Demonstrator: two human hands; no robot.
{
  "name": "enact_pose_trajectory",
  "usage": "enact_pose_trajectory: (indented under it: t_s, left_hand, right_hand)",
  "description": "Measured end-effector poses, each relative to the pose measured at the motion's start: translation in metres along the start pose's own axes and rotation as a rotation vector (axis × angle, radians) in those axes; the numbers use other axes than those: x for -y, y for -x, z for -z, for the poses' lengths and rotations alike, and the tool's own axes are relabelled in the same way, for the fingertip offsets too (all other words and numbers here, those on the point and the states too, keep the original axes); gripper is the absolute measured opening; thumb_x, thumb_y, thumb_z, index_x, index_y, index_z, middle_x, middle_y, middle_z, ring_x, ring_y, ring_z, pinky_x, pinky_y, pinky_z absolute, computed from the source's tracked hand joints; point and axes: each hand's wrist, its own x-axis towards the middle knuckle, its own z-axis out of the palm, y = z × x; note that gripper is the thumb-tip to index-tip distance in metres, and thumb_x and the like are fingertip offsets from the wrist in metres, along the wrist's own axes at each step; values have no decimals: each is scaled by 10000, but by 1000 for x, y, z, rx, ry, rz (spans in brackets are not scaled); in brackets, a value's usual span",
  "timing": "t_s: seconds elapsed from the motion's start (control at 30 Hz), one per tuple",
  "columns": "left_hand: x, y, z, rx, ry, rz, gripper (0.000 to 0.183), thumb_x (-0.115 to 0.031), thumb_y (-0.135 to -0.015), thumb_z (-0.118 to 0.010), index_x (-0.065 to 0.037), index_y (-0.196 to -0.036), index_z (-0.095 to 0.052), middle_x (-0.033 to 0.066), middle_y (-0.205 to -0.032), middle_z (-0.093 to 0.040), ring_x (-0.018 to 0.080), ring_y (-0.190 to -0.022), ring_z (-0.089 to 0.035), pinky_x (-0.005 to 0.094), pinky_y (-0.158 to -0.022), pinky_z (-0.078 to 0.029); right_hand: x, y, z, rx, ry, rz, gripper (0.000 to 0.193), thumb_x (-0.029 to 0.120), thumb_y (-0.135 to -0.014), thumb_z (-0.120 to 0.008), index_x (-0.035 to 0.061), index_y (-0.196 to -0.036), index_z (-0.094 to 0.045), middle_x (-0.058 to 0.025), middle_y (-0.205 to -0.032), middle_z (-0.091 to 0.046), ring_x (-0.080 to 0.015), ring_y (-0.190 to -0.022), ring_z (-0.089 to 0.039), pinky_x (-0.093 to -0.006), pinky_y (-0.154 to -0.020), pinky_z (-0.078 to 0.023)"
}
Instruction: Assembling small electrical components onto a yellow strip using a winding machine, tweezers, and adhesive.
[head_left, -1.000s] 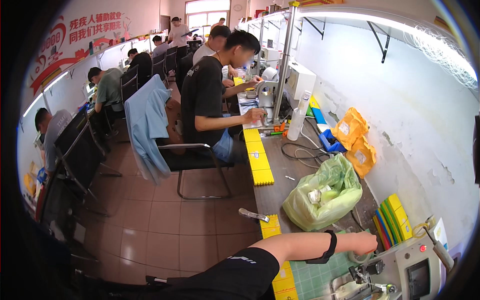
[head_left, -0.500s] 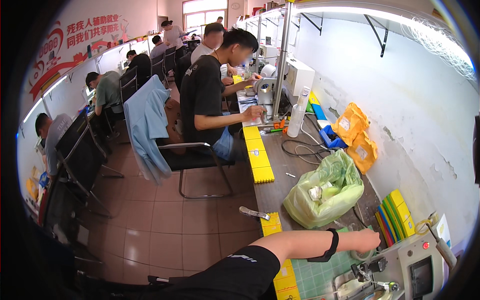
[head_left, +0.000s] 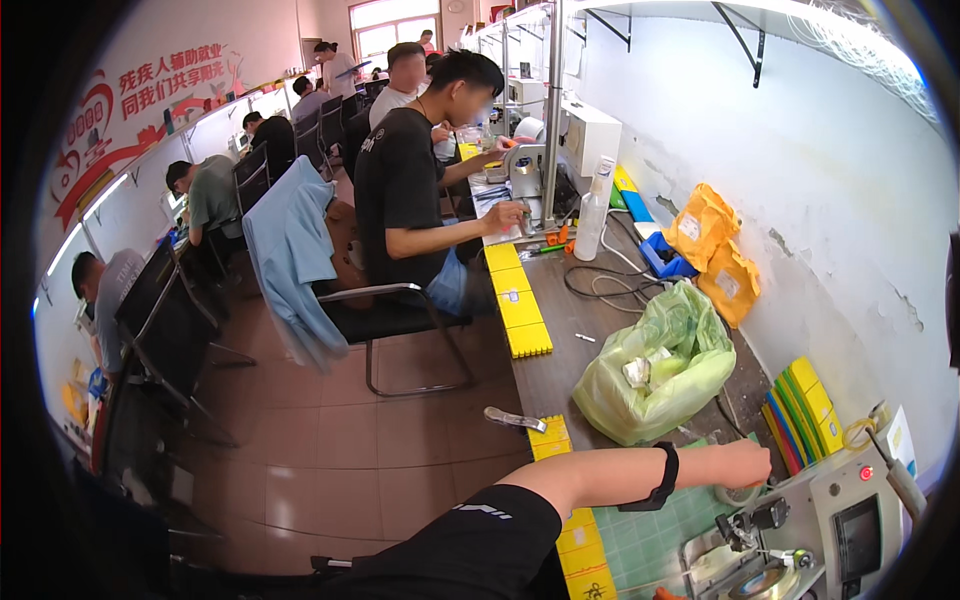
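Note:
My left arm, in a short black sleeve with a black wristband [head_left: 660, 480], stretches across the bench from the lower left. At its end, my left hand [head_left: 743, 464] is closed, and its fingertips face away, so what they hold, if anything, is hidden. Directly beneath the hand lies a round, pale, ring-shaped thing [head_left: 738, 494], partly covered. Beyond the fingers stand several yellow, green, blue and red strips [head_left: 806, 415], leaning on the wall. A grey bench machine [head_left: 850, 520] with a small dark screen and a red button is nearest on the right. My right hand cannot be made out.
A green cutting mat [head_left: 640, 545] lies under the arm, yellow strips [head_left: 585, 560] along the bench edge. Beyond are a light-green plastic bag [head_left: 640, 400], orange packets [head_left: 715, 260], cables and a clear bottle [head_left: 592, 215]. A co-worker [head_left: 410, 180] sits further along the bench.
My left hand stays closed and has barely shifted against the coloured strips. The view has tilted slightly, showing more of the machine at the lower right.

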Motion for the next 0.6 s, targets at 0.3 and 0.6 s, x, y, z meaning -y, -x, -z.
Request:
enact_pose_trajectory:
  t_s: [0.3,0.6]
  left_hand:
    - [10,12,54,-31,122,-103,42,-136,-738,-720,-135,-780,-728,76,-861,-658,308,-781,-676,445,-656,-528]
    - [-13,49,84,-230,283,-150,129,-165,-783,-750,-103,-753,-642,59,-909,-577,283,-718,-644,410,-621,-516]
  right_hand:
    - [-4,-3,2,-34,-11,25,247,117,-965,-679,33,-1197,-691,-181,-1003,-684,-356,-909,-658,-422,-830,-533]
    - [1,1,7,-101,-9,21,234,80,-966,-681,12,-1190,-681,-170,-1051,-709,-332,-892,-677,-398,-802,-545]
